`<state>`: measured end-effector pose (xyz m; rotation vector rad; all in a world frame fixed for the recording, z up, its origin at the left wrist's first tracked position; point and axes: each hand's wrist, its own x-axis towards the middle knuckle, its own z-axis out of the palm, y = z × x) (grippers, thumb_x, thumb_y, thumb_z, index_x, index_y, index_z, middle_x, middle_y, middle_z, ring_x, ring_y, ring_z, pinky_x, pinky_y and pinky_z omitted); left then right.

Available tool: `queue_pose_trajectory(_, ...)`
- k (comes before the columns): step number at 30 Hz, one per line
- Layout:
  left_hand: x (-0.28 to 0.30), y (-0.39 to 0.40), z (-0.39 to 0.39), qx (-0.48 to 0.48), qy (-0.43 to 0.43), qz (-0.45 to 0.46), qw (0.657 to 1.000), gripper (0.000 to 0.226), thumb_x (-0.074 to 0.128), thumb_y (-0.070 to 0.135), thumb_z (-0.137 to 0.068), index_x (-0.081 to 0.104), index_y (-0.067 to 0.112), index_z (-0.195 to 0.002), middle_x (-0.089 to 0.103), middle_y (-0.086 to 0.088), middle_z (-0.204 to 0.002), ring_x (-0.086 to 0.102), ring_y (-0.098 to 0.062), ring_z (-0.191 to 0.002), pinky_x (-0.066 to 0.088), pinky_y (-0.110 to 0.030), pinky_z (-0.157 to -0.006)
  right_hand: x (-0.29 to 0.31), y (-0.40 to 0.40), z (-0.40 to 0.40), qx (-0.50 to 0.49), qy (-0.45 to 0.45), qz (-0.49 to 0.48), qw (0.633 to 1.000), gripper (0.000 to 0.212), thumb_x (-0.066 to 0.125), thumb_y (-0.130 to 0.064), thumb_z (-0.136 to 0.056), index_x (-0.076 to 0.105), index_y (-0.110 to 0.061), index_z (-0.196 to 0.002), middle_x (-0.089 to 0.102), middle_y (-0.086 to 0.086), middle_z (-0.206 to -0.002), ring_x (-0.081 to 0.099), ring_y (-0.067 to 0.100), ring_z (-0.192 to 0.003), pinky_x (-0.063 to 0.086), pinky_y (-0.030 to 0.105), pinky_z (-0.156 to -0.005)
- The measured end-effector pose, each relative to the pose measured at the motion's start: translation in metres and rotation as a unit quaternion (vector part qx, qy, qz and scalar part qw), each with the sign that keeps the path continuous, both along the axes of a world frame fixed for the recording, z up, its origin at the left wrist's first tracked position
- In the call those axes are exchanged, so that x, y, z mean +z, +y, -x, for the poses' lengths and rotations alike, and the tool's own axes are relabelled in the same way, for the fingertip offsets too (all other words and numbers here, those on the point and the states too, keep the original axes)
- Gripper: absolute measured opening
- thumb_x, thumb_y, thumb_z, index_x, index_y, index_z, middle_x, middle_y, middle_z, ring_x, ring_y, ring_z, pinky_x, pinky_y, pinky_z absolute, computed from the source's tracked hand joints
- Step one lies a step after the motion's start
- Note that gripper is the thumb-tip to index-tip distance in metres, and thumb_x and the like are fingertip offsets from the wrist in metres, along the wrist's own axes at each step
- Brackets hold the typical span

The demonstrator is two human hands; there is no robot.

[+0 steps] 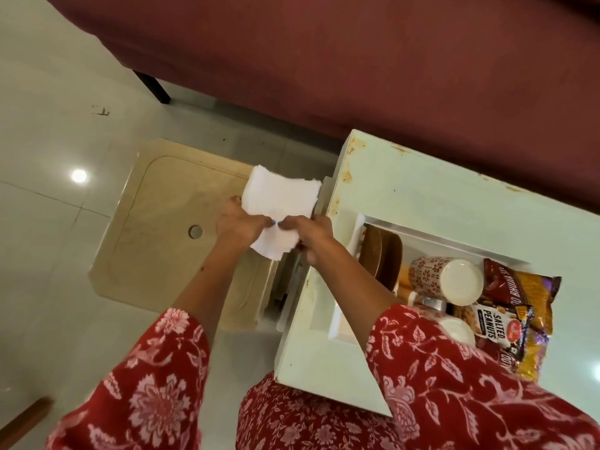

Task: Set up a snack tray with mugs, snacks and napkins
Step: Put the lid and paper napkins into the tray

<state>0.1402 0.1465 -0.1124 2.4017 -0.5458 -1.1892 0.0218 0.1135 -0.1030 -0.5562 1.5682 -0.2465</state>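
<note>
Both hands hold a white paper napkin [279,203] above the gap between a beige tray [156,228] on the floor and a white table [422,190]. My left hand [238,224] pinches its lower left edge; my right hand [310,232] pinches the lower right. On the table's recessed part lie a red-patterned mug [431,277] on its side, a salted peanuts packet [493,326], a red snack packet [500,284] and a yellow snack packet [535,306]. Brown plates [380,251] stand on edge beside the mug.
A maroon sofa [357,60] runs across the top, its dark leg [152,86] on the pale tiled floor. The beige tray has a round hole [195,231]. My red floral sleeves fill the bottom of the view.
</note>
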Motion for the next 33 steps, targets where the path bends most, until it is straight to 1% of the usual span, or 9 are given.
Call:
queue_pose_trajectory(2, 0.014, 0.011, 0.017, 0.005, 0.027, 0.029, 0.999, 0.051, 0.075, 0.013, -0.069, 0.056, 0.005, -0.115, 0.063, -0.012, -0.112, 0.059, -0.032, -0.104, 0.048, -0.033, -0.079, 0.011, 0.005, 0.014, 0.003, -0.008, 0.013, 1.000, 0.020, 0.072, -0.005, -0.073, 0.060, -0.009, -0.089, 0.066, 0.010, -0.103, 0.062, 0.023, -0.081, 0.054, 0.032, -0.071)
queue_pose_trajectory(5, 0.039, 0.031, 0.053, -0.022, 0.055, 0.107, 0.992, 0.027, 0.062, 0.010, -0.081, 0.062, 0.006, -0.107, 0.063, -0.005, -0.093, 0.064, -0.031, -0.093, 0.047, -0.023, -0.067, 0.032, 0.015, 0.039, 0.119, 0.092, 0.120, 0.981, 0.038, 0.068, -0.019, -0.079, 0.058, -0.014, -0.116, 0.063, 0.006, -0.116, 0.058, 0.022, -0.099, 0.049, 0.031, -0.083)
queue_pose_trajectory(7, 0.055, 0.038, 0.081, -0.065, 0.054, 0.148, 0.985, 0.025, 0.052, 0.012, -0.088, 0.059, 0.004, -0.111, 0.064, -0.008, -0.096, 0.064, -0.030, -0.090, 0.049, -0.019, -0.065, 0.049, 0.023, 0.059, 0.176, 0.147, 0.186, 0.956, 0.041, 0.065, -0.023, -0.082, 0.055, -0.015, -0.121, 0.062, 0.005, -0.118, 0.058, 0.022, -0.104, 0.048, 0.031, -0.086)
queue_pose_trajectory(11, 0.070, 0.040, 0.134, -0.168, 0.011, 0.163, 0.972, 0.021, 0.046, 0.017, -0.092, 0.057, 0.004, -0.105, 0.066, -0.014, -0.099, 0.063, -0.026, -0.084, 0.047, -0.025, -0.072, 0.071, 0.041, 0.102, 0.178, 0.189, 0.254, 0.932, 0.033, 0.058, -0.017, -0.087, 0.054, -0.010, -0.119, 0.065, 0.008, -0.113, 0.062, 0.022, -0.099, 0.050, 0.027, -0.082)
queue_pose_trajectory(15, 0.073, 0.033, 0.173, -0.195, -0.014, 0.150, 0.969, 0.025, 0.050, 0.016, -0.091, 0.062, 0.007, -0.111, 0.061, -0.015, -0.110, 0.060, -0.028, -0.096, 0.047, -0.029, -0.087, 0.071, 0.052, 0.137, 0.178, 0.231, 0.250, 0.923, 0.024, 0.048, -0.015, -0.093, 0.055, -0.006, -0.114, 0.065, 0.010, -0.109, 0.062, 0.025, -0.097, 0.038, 0.020, -0.072)
queue_pose_trajectory(21, 0.063, 0.026, 0.201, -0.158, -0.033, 0.092, 0.983, 0.023, 0.057, 0.023, -0.089, 0.065, 0.011, -0.107, 0.070, -0.010, -0.104, 0.065, -0.026, -0.090, 0.052, -0.033, -0.086, 0.056, 0.044, 0.160, 0.194, 0.286, 0.267, 0.900, 0.016, 0.051, -0.009, -0.090, 0.062, -0.001, -0.083, 0.063, 0.016, -0.080, 0.047, 0.016, -0.059, 0.029, 0.011, -0.042)
queue_pose_trajectory(26, 0.050, 0.023, 0.212, -0.165, -0.034, 0.089, 0.982, 0.014, 0.056, 0.012, -0.088, 0.066, 0.007, -0.096, 0.069, -0.012, -0.090, 0.060, -0.023, -0.073, 0.051, -0.025, -0.071, 0.047, 0.041, 0.164, 0.139, 0.287, 0.238, 0.917, 0.011, 0.060, -0.016, -0.084, 0.068, -0.016, -0.092, 0.072, 0.004, -0.083, 0.062, 0.020, -0.071, 0.038, 0.024, -0.057)
queue_pose_trajectory(29, 0.049, 0.021, 0.218, -0.150, -0.015, 0.108, 0.983, 0.014, 0.053, 0.003, -0.087, 0.063, 0.004, -0.097, 0.068, -0.016, -0.090, 0.064, -0.033, -0.080, 0.056, -0.043, -0.078, 0.043, 0.039, 0.166, 0.127, 0.275, 0.230, 0.925, 0.014, 0.059, -0.011, -0.084, 0.066, -0.012, -0.096, 0.073, 0.007, -0.088, 0.066, 0.022, -0.078, 0.040, 0.023, -0.062)
queue_pose_trajectory(33, 0.049, 0.023, 0.220, -0.176, -0.034, 0.124, 0.976, 0.018, 0.051, 0.005, -0.087, 0.061, 0.007, -0.103, 0.068, -0.015, -0.091, 0.064, -0.032, -0.082, 0.055, -0.042, -0.076, 0.041, 0.039, 0.169, 0.130, 0.276, 0.245, 0.920, 0.013, 0.058, -0.005, -0.082, 0.067, -0.006, -0.092, 0.072, 0.009, -0.085, 0.052, 0.010, -0.063, 0.031, 0.010, -0.051)
